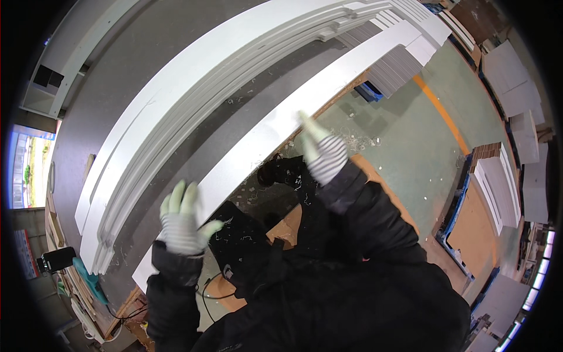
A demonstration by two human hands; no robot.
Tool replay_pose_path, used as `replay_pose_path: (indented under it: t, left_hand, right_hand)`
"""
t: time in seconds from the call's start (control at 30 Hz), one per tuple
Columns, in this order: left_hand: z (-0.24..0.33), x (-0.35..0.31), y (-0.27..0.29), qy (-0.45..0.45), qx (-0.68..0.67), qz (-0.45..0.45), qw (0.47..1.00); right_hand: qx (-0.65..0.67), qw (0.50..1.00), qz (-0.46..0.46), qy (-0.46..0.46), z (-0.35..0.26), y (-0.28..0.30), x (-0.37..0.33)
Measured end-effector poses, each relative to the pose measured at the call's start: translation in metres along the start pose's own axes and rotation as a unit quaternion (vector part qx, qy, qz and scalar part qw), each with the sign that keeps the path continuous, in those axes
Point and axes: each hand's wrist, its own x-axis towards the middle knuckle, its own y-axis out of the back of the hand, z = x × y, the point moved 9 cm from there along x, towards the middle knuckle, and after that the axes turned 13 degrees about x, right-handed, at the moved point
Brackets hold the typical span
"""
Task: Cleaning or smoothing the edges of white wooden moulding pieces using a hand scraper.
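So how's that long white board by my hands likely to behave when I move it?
The board will probably flex if lifted from one end, being long and narrow. Its smooth, glossy-looking face may slide under gloved fingers. Lying along the table's edge, it could tip off if pushed outward.

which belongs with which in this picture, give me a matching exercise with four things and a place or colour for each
Things
1. gloved left hand
2. gloved right hand
3. floor stripe
4. stack of long white boards

Places or colours
A. orange
B. by the edge of the nearest long white board, right of picture centre
C. on the dark tabletop
D. by the nearest board, toward its lower-left end

Pairs: 1-D, 2-B, 3-A, 4-C
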Motion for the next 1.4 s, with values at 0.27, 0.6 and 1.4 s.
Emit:
replay_pose_path:
  t: [0.27,0.6,1.4]
  left_hand:
    - [0.035,0.045,-0.021,-0.035,-0.037,0.022,0.998]
    - [-0.006,-0.021,-0.006,0.016,-0.010,-0.006,1.000]
    - [-0.005,-0.032,0.003,-0.006,0.033,0.003,0.999]
  right_hand:
    - [-0.166,0.963,-0.199,0.073,-0.036,-0.125,-0.063]
    - [-0.220,0.969,-0.110,-0.004,-0.019,-0.052,-0.011]
    - [-0.133,0.943,-0.288,0.100,-0.036,-0.154,-0.065]
